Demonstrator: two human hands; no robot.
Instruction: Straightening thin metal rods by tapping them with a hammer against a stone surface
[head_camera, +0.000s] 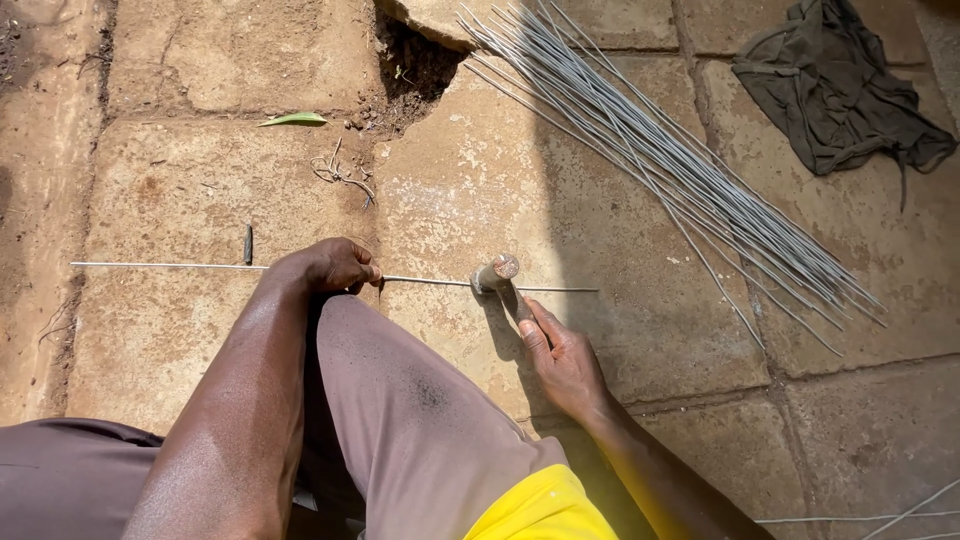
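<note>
The long thin grey metal rod (160, 265) lay flat across the cracked tan paving slabs (200, 330), so bare stone stayed open above and below its left stretch, broken only by a short dark nail-like piece (248, 244). To the right, the slanting bundle of grey wire rods (660, 160) barred the way. Beyond it a crumpled dark green cloth (835, 90) filled the corner. A dirt-filled hole in the broken slab (415, 65) and dry twigs (340, 172) cluttered the top middle.
</note>
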